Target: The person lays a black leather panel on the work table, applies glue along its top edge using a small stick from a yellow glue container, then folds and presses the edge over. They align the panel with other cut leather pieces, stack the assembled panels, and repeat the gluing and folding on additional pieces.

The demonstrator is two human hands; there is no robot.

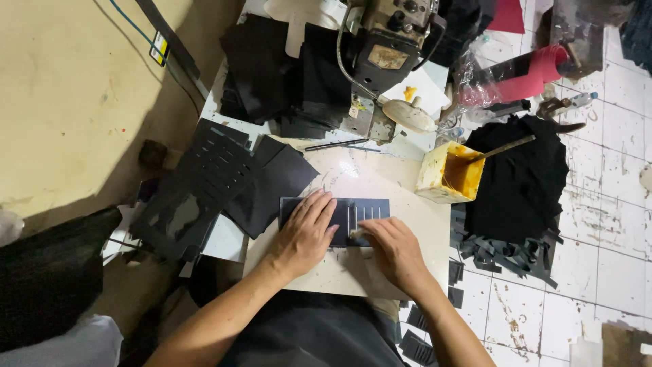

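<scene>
The left hand [303, 234] is laid flat, fingers spread and nothing clasped in its grip, on the left half of a dark navy rectangular leather-like panel with several pale vertical slots [353, 216]. The right hand [394, 253] is pressed on the panel's lower right edge, fingertips drawn together at the slotted part; whether anything small is pinched in that grip cannot be told. The panel is lying flat near the middle of a pale, scuffed rectangular work board [380, 178], which is set on the white tabletop [224, 239].

Just left of the board, a loose pile of black cut sheets, some with rows of slots [217, 180], is spread over the tabletop edge. At the board's upper right corner, 1 cream square open tub [435, 178] is seen, its inside coated with amber glue, and a thin stick-like brush handle [506, 147] is leaning out of it to the right. Beyond the board, a worn beige sewing machine [387, 47] is flanked by more stacked black pieces [272, 61]. To the right, on the white tiled floor [604, 224], a heap of black material with trimmed strips [516, 187] is lying, and a roll of red material in clear wrap [523, 75] is resting above it.
</scene>
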